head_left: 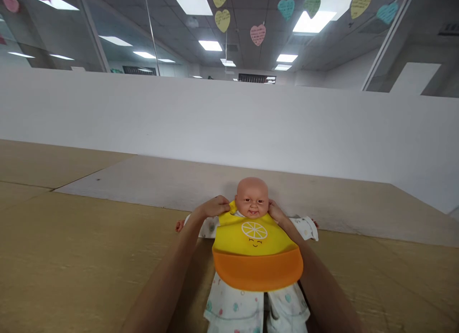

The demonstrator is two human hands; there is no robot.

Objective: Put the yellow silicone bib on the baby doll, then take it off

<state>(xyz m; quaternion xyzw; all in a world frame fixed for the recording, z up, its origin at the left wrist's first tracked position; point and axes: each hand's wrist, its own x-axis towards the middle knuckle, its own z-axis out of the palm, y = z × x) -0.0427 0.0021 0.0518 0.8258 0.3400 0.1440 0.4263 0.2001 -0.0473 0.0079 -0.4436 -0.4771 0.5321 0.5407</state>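
Left hand: the left hand (213, 207) comes from the lower left, and its fingers are pressed together on the neck part of the yellow silicone bib (251, 235), just beside the doll's cheek.

Right hand: the right hand (275, 211) is at the other side of the neck. Its fingers go behind the head, so I cannot tell if they are together or apart.

Doll: the baby doll (252, 198) lies on its back on the surface (71, 247), in the lower middle of the frame.

Bib: it lies on the chest, and its orange pocket (257, 271) is above the legs.

Handling: equal, gentle pull from both sides seems best, so the soft bib stays centred.

Behind: a white wall (215, 123) stands beyond the doll, and paper hearts (258, 34) hang at the top of the frame.
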